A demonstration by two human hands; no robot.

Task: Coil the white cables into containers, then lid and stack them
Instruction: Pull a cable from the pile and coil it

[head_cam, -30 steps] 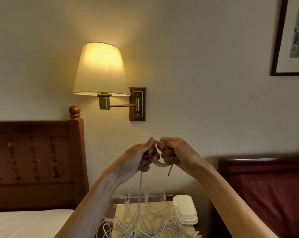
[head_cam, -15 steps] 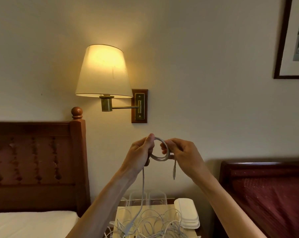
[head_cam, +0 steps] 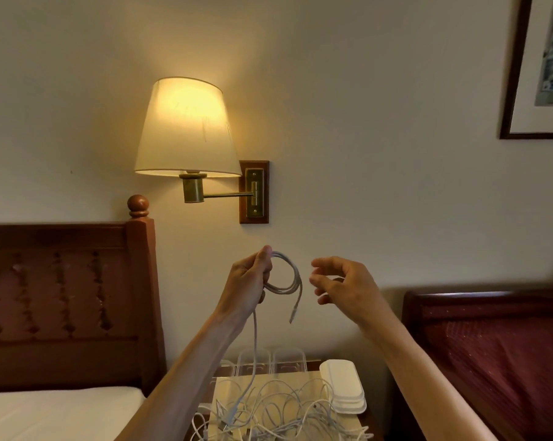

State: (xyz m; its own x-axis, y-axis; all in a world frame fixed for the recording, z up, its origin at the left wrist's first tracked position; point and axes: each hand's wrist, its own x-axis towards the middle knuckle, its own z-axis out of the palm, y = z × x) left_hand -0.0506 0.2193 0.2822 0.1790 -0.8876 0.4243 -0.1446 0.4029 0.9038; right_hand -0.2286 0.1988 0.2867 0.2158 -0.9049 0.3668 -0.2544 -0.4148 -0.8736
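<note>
A white cable (head_cam: pixel 286 275), wound into a small loop, hangs at the centre of the frame in a person's left hand (head_cam: pixel 248 283), whose thumb and curled fingers pinch the loop's left side. The loop stands roughly upright, its open face turned toward the camera. One short end drops from the loop's lower right edge and points straight down, its plug (head_cam: pixel 293 315) hanging free; the long remainder runs almost vertically from under the left hand to a tangle of cables (head_cam: pixel 278 412) at the bottom centre of the frame. The right hand (head_cam: pixel 345 286), just right of the loop and apart from it, holds nothing, its fingers loosely curled and spread toward the cable (slightly blurred).

The tangle lies on a pale sheet (head_cam: pixel 303 381) covering a nightstand. Behind it, against the wall, stand clear containers (head_cam: pixel 272 361); to their right, a stack of white lids (head_cam: pixel 343 388). A lit wall lamp (head_cam: pixel 187 128) glows in the upper left centre on a brass arm and wooden plate. A wooden headboard (head_cam: pixel 68 300) and white bedding fill the lower left; a second bed with a dark red cover (head_cam: pixel 507 361) fills the lower right. A framed picture (head_cam: pixel 542 68) is cut off at the upper right corner.
</note>
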